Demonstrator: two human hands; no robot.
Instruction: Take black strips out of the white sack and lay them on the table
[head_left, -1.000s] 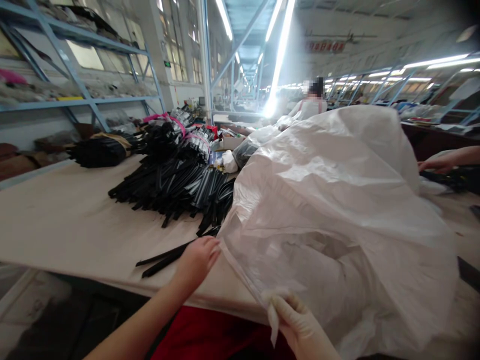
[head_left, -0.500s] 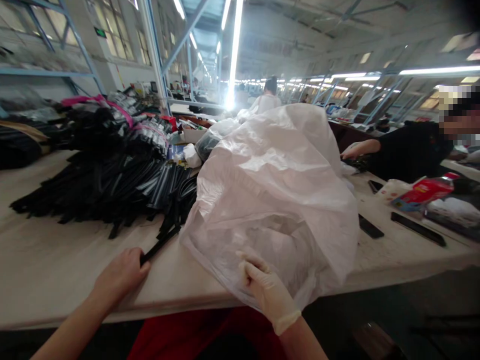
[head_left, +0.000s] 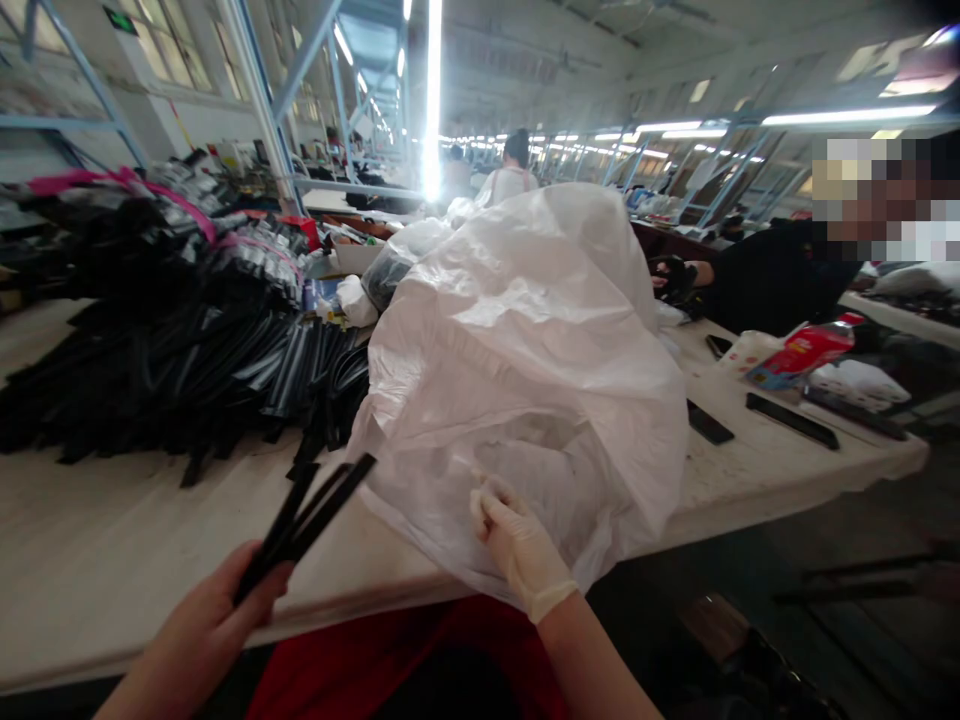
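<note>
My left hand is bare and grips a few thin black strips, lifted off the table and fanned toward the upper right. My right hand, in a pale glove, pinches the near edge of a large translucent white plastic bag that billows up in the middle of the table. A big heap of the same black strips lies on the table to the left of the bag, some bundles tied with pink bands.
A person in black sits at the right side of the table, a hand behind the bag. Black flat pieces, a red packet and white cloth lie at right. Another person works further back. Blue shelving stands left.
My left hand has picked the black strips off the table and raised them. My right hand moved up along the bag's edge. The view has swung right.
</note>
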